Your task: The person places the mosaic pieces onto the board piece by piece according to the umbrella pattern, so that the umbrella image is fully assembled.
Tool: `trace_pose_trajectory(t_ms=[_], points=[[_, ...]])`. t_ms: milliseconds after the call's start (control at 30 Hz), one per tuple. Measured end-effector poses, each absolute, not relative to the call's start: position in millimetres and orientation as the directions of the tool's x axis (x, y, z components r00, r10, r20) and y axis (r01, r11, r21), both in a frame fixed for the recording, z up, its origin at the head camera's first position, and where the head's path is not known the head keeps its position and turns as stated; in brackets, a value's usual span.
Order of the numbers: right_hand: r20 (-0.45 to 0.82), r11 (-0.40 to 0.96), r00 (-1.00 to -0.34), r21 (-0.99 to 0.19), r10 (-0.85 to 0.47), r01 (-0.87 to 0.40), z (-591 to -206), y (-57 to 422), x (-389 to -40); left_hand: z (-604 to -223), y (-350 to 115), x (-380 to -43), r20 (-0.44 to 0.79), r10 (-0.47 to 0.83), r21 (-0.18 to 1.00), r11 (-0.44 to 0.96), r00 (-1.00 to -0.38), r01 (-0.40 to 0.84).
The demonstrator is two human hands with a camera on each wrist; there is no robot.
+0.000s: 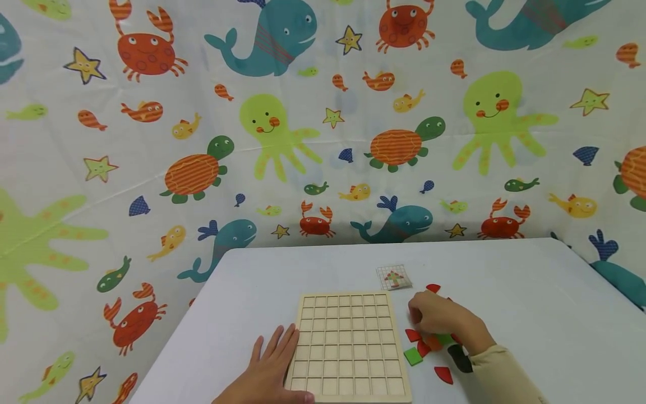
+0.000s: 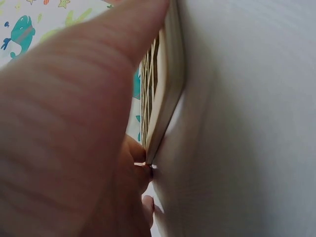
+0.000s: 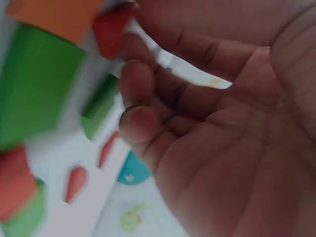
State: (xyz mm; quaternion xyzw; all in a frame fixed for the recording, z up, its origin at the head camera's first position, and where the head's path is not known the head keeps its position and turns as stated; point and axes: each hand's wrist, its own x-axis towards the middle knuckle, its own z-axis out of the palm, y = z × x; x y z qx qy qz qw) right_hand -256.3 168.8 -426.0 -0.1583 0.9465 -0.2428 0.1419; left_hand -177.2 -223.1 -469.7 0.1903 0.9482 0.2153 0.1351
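Observation:
My left hand (image 1: 272, 365) rests at the left edge of a wooden grid board (image 1: 348, 348), fingers spread along its side and thumb at its near corner. The left wrist view shows the board's thick edge (image 2: 170, 94) beside the thumb. To the board's right, my right hand (image 1: 439, 314) reaches down among loose coloured pieces, its fingers bent. In the right wrist view its fingertips are right at a red piece (image 3: 112, 32); I cannot tell whether they pinch it. Green (image 3: 39, 86) and orange (image 3: 59, 17) pieces lie close by, blurred.
A small card (image 1: 394, 277) with a grid and a coloured figure lies beyond the board. A green square (image 1: 413, 356), a red quarter-round piece (image 1: 443, 375) and a dark piece (image 1: 460, 359) lie near the right forearm. A sea-animal printed cloth (image 1: 323, 140) hangs behind the white table (image 1: 530, 303).

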Motion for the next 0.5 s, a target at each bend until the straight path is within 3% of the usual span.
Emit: trace_pose_trajectory(t_ms=[200, 500], points=[[-0.227, 0.856, -0.923, -0.488, -0.311, -0.168, -412, 171, -249, -469, -220, -177, -0.2, 0.401, 0.448, 0.849, -0.894, 0.28], [-0.092, 0.843, -0.93, -0.461, -0.355, -0.276, -431, 169, -244, -466, -224, -176, -0.214, 0.411, 0.474, 0.837, -0.886, 0.273]])
